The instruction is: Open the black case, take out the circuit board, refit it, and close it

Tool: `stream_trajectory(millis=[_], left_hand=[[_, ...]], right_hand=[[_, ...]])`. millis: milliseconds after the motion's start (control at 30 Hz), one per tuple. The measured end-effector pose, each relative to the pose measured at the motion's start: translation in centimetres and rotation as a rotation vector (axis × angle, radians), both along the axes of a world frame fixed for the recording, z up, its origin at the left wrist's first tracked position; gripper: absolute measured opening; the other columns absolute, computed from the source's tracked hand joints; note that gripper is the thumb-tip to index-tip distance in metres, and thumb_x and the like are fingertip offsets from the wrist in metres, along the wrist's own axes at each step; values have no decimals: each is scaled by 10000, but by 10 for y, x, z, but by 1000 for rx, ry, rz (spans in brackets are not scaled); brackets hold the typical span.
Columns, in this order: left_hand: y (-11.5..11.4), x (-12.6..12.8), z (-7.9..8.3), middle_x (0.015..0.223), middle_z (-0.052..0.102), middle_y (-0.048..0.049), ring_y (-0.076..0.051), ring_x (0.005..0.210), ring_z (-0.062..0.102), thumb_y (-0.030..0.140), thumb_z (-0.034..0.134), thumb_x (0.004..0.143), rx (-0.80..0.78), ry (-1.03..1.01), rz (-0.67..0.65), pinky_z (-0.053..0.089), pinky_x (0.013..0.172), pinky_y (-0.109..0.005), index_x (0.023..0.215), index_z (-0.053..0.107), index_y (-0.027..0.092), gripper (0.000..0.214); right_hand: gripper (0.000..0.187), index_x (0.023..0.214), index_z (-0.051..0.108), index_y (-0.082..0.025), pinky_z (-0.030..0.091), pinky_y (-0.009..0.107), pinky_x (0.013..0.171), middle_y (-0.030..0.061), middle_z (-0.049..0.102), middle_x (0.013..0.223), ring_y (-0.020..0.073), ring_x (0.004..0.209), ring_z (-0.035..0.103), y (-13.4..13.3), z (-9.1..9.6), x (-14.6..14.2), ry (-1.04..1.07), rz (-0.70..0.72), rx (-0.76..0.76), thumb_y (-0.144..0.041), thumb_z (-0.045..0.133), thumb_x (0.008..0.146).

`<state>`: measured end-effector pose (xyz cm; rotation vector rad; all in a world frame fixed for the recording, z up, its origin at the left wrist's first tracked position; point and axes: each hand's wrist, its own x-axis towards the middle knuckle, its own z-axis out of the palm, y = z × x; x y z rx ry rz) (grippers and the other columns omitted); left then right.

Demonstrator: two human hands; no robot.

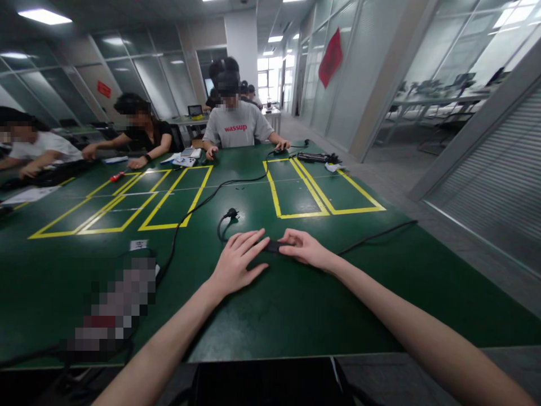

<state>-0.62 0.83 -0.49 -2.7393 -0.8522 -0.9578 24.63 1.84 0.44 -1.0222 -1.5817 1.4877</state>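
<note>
Both my hands are over the green table (pixel 296 316), around a small flat black block (pixel 274 246) that looks like a power adapter. My left hand (pixel 239 260) lies palm down with its fingers stretched out, fingertips at the block's left end. From behind this hand a short black cord bends up to a plug (pixel 231 213). My right hand (pixel 307 248) is closed, thumb and fingers pinching the block's right end. A black cord (pixel 380 234) comes out beyond the right wrist and runs to the right. Part of the block is hidden by my fingers.
A blurred-out power strip (pixel 114 307) lies at the left, with a long black cable (pixel 203 201) running across the table. Yellow tape (pixel 304 215) outlines rectangles. Opposite me a person (pixel 236 124) handles a dark object; two more people sit at the left. A folded black tripod-like item (pixel 316 158) lies at the far side.
</note>
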Motion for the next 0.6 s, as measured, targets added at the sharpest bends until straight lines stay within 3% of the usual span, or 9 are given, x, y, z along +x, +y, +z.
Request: stream_trajectory(millis=[100,233,300,367,467,600], left_hand=[[-2,-3,3,1563,521,-158,-316,1394,523,276,647,977,33,-61,12,429,1140,-509,1501,520,233,541],[-2,-5,1,1488,596,-145,-296,1329,579,249,623,984,-40,-53,-43,484,1092,-505,1378,626,233,393],[-1,-4,-1,1437,636,-140,-287,1295,603,248,620,986,-81,-53,-48,500,1077,-504,1300,670,219,319],[0,-3,-2,1401,663,-133,-282,1268,620,252,625,983,-124,-56,-49,509,1067,-509,1244,696,215,273],[0,-3,-3,1352,695,-117,-276,1227,644,260,629,980,-186,-54,-62,522,1050,-512,1198,719,230,237],[-1,-3,-3,1322,713,-108,-268,1206,656,268,629,983,-230,-33,-68,533,1041,-498,1155,732,224,205]], right_hand=[[522,792,476,-233,175,211,392,-24,695,766,31,397,267,17,8,21,174,-300,-37,-599,832,683],[569,737,373,-253,206,225,387,0,714,806,36,389,249,42,12,63,399,-748,130,-637,786,663],[541,752,362,-264,240,229,397,5,705,814,60,409,307,53,8,82,363,-939,247,-632,751,676],[489,778,391,-269,312,238,436,15,690,819,101,473,435,61,2,99,192,-1080,337,-604,735,687],[388,774,471,-253,474,298,623,58,694,847,209,741,650,68,-10,121,-186,-1141,391,-535,724,691],[299,765,582,-238,499,373,748,84,729,885,286,878,671,70,-24,147,-633,-995,338,-484,726,674]])
